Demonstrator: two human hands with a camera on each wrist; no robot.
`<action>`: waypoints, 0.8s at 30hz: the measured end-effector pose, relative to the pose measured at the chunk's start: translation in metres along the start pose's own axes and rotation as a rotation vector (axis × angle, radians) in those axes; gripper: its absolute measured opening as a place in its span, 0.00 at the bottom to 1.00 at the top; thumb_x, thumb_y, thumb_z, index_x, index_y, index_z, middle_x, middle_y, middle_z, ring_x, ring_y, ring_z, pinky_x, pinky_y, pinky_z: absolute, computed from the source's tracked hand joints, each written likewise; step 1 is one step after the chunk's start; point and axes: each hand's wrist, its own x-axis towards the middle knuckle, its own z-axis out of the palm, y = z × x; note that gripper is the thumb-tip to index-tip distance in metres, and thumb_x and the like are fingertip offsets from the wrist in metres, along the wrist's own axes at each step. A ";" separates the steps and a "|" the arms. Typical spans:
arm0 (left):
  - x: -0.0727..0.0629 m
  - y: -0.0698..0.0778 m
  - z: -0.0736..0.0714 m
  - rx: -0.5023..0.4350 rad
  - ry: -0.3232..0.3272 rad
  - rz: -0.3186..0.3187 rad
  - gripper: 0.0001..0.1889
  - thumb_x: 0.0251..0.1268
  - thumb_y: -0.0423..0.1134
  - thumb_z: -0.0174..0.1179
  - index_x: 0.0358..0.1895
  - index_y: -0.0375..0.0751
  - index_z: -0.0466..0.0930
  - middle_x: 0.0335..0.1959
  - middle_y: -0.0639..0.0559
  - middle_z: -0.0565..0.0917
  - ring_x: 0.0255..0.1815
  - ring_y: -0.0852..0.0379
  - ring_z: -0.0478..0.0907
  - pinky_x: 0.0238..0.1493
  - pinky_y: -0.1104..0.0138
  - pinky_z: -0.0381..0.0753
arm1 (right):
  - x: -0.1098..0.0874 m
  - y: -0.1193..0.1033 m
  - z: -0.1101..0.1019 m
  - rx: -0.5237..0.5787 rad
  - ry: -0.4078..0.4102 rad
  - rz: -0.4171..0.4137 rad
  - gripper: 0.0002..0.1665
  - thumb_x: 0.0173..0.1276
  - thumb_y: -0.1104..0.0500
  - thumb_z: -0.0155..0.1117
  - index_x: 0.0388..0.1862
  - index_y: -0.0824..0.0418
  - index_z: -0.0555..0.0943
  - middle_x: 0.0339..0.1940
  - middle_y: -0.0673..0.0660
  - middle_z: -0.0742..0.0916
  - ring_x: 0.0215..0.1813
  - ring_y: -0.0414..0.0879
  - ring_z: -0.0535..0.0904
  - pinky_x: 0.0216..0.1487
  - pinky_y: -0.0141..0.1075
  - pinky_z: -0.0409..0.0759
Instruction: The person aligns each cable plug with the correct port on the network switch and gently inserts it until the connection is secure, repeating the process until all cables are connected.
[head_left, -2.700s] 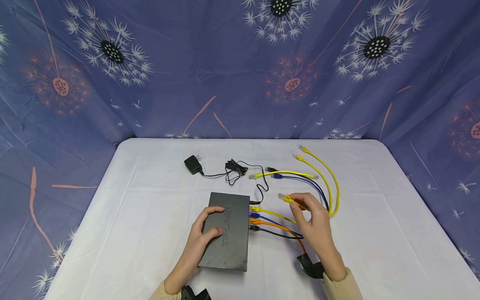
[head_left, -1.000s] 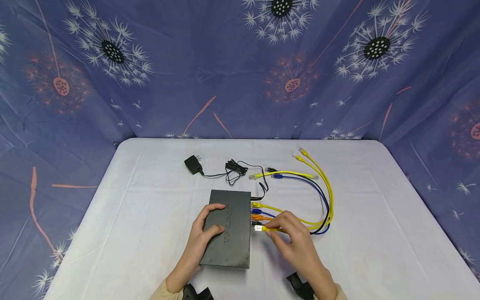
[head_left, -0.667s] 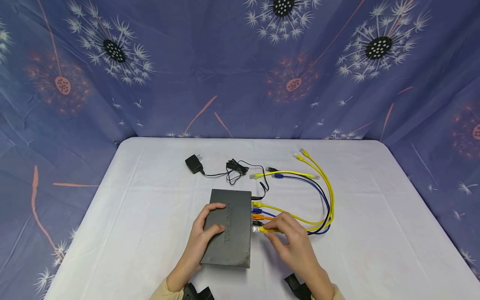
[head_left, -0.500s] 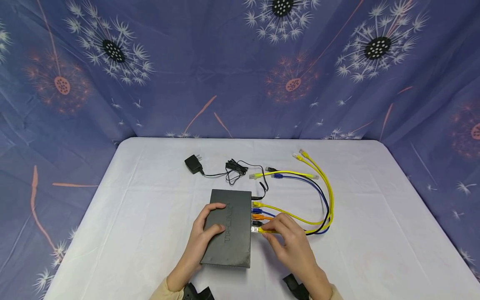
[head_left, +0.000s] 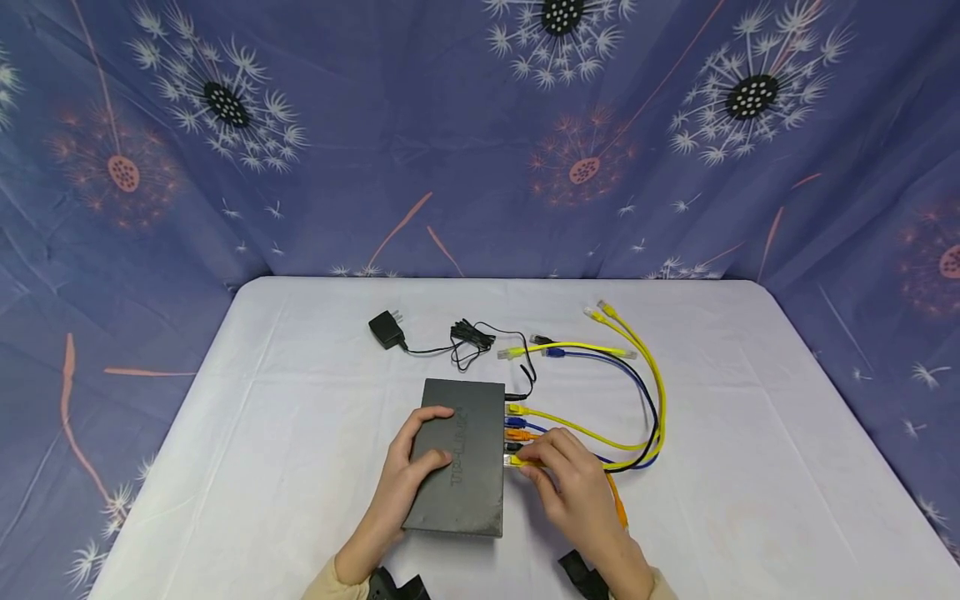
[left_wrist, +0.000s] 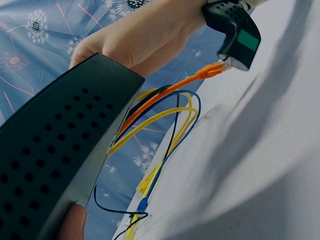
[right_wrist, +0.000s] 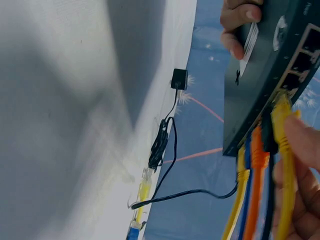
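Note:
My left hand (head_left: 408,475) grips the dark grey TP-LINK network switch (head_left: 468,508) by its left side, thumb and a finger on its top. In the left wrist view, the switch's vented face is tilted up off the table. My right hand (head_left: 577,492) pinches the plug of a yellow Ethernet cable (right_wrist: 281,112), its tip at a port beside the black plug. Yellow (head_left: 516,409), blue (head_left: 514,422), orange (head_left: 517,435) and black plugs (head_left: 513,447) sit in a row in the switch's ports. Dark port sockets (right_wrist: 301,62) show on the other side of the held plug.
A black power adapter (head_left: 386,330) lies at the back, its bundled cord (head_left: 471,333) running to the switch. A short yellow cable (head_left: 573,344) and loose yellow cable ends (head_left: 600,315) lie back right. The orange cable's other end (left_wrist: 212,70) is near my right wrist.
My right hand has brought the yellow plug from the upper right down to the switch's port row, then slightly left into contact range. My left hand keeps its grip; the switch has barely shifted.

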 end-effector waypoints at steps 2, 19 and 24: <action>0.001 0.000 0.000 -0.002 -0.004 -0.003 0.25 0.54 0.30 0.56 0.58 0.52 0.75 0.60 0.49 0.70 0.56 0.46 0.65 0.54 0.55 0.60 | 0.001 0.000 0.001 0.010 0.009 0.004 0.11 0.51 0.70 0.72 0.33 0.58 0.82 0.32 0.47 0.80 0.35 0.41 0.75 0.39 0.25 0.69; 0.004 0.007 -0.001 -0.020 -0.038 -0.006 0.25 0.56 0.29 0.54 0.59 0.53 0.74 0.63 0.49 0.67 0.57 0.45 0.62 0.49 0.55 0.64 | 0.008 -0.002 0.004 -0.029 0.105 0.003 0.09 0.50 0.67 0.73 0.31 0.59 0.83 0.30 0.48 0.81 0.34 0.42 0.74 0.35 0.27 0.69; 0.004 0.008 -0.001 0.009 -0.028 0.006 0.25 0.56 0.30 0.54 0.59 0.54 0.74 0.63 0.50 0.67 0.57 0.46 0.63 0.50 0.55 0.62 | 0.008 -0.002 0.005 -0.021 0.121 -0.004 0.06 0.53 0.65 0.72 0.30 0.59 0.83 0.30 0.48 0.81 0.34 0.42 0.75 0.35 0.28 0.69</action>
